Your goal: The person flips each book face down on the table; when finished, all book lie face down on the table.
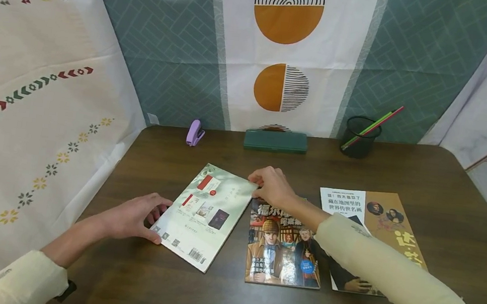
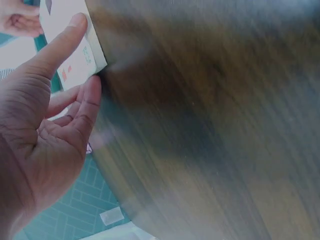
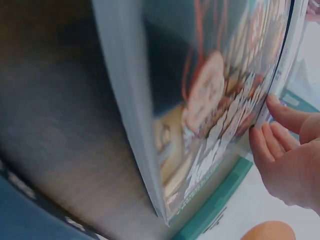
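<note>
A pale green book (image 1: 205, 214) lies tilted on the table, back cover up, with small book pictures and a barcode. My left hand (image 1: 137, 216) holds its lower left edge; in the left wrist view the thumb (image 2: 67, 40) lies on the cover and the fingers (image 2: 90, 97) are at the edge. With my right hand (image 1: 273, 188) I pinch the upper right corner. Under my right forearm lies a magazine (image 1: 278, 257) with a man in a checked cap on its cover. The right wrist view shows this magazine (image 3: 220, 100) large, beside my right hand (image 3: 287, 155).
Right of the magazine lies a brown-and-white book (image 1: 382, 209), partly covered by my sleeve. Along the back edge stand a purple stapler (image 1: 194, 133), a dark green case (image 1: 275, 141) and a black mesh pen cup (image 1: 359, 142) with pencils. A patterned curtain (image 1: 175, 42) hangs behind the table.
</note>
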The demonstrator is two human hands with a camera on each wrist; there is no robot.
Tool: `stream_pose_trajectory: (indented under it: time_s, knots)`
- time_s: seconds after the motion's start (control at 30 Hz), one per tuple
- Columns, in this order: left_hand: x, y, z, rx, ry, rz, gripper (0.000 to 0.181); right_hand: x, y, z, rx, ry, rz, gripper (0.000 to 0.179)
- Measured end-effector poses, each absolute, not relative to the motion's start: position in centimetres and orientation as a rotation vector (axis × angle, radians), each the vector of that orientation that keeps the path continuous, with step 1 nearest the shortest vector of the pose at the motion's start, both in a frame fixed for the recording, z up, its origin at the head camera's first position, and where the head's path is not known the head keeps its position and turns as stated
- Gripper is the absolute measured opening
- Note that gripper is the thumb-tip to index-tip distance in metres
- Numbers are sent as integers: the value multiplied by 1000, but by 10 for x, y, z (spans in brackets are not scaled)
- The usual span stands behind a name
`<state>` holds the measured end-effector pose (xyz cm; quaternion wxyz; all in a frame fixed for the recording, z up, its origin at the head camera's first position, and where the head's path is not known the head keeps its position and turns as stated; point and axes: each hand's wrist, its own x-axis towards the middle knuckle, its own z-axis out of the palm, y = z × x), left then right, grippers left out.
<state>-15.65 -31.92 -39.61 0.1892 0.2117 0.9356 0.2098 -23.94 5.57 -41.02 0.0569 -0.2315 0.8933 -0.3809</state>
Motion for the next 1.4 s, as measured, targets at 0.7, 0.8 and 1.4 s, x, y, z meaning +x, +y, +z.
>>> stream_pose_trajectory:
  time_s: [0.7, 0.8, 1.4]
  knots:
    - [-115, -296, -401, 465, 2716, 635, 81, -263, 43, -408, -715, 2647, -1086, 39]
    - [-110, -291, -400, 422, 2735, 616, 81, -264, 42, -407, -718, 2640, -1085, 38]
    - [-90, -275, -400, 302, 2793, 548, 81, -267, 37, -409, -734, 2588, -1130, 38]
